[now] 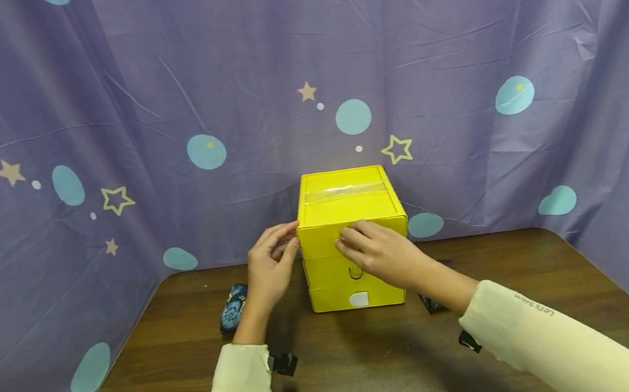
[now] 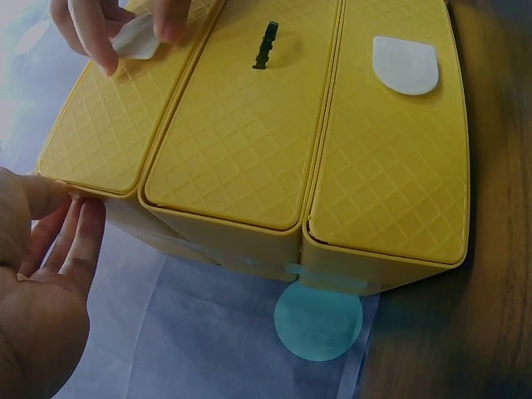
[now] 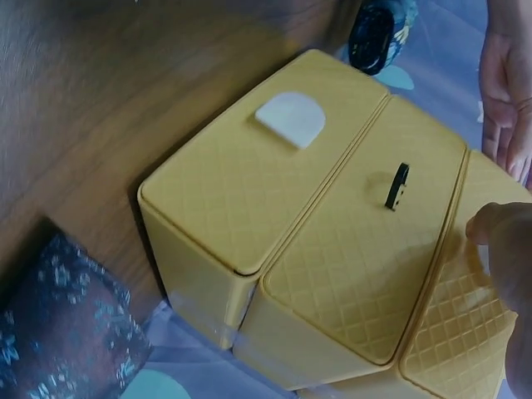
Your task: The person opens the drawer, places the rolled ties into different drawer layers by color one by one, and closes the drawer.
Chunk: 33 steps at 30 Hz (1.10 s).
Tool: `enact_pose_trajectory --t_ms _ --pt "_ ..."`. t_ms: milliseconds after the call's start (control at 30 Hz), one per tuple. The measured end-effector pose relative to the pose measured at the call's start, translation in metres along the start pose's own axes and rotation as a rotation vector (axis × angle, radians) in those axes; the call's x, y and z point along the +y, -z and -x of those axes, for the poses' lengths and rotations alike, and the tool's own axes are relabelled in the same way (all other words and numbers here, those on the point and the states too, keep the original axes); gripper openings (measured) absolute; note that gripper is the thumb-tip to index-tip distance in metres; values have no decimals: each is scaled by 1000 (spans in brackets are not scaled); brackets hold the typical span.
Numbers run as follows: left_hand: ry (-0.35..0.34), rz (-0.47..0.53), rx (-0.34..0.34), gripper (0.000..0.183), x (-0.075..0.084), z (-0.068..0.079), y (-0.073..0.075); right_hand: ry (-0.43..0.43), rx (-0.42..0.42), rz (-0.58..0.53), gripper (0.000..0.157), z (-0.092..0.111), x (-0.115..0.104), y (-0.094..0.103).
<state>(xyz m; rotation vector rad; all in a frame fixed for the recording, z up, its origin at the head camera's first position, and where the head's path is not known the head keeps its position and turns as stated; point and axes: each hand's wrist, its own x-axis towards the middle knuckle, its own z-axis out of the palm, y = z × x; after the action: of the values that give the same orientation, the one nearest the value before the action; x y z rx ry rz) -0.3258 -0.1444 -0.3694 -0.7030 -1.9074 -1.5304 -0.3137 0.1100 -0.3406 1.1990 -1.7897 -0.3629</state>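
Note:
A yellow three-drawer box stands on the table, clear tape across its top. My right hand is at the front of the top drawer. Its fingers pinch the white pull tab, best seen in the left wrist view. My left hand touches the box's left side near the top front corner, its fingers fairly straight. The middle drawer carries a dark loop handle. On the bottom drawer is a white rounded tab. All three drawer fronts sit about level.
A dark blue patterned pouch-like thing lies left of the box. Another dark floral item is on the right side, partly hidden by my right arm in the head view. Behind the wooden table hangs a purple curtain.

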Motion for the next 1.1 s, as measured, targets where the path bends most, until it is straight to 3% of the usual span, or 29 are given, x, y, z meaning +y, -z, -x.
enact_pose_trajectory --t_ms 233,467,733,1100 --pt "-7 -6 -8 30 0 0 0 -30 71 -41 36 6 -9 2" --pt "-11 10 -5 29 0 1 -1 -19 90 -39 35 14 -21 0" --pt "-23 -1 -4 30 1 0 -1 1 77 -73 35 23 -33 -8" --pt "-1 5 -7 30 0 1 0 -12 -4 -100 35 35 -42 -25"
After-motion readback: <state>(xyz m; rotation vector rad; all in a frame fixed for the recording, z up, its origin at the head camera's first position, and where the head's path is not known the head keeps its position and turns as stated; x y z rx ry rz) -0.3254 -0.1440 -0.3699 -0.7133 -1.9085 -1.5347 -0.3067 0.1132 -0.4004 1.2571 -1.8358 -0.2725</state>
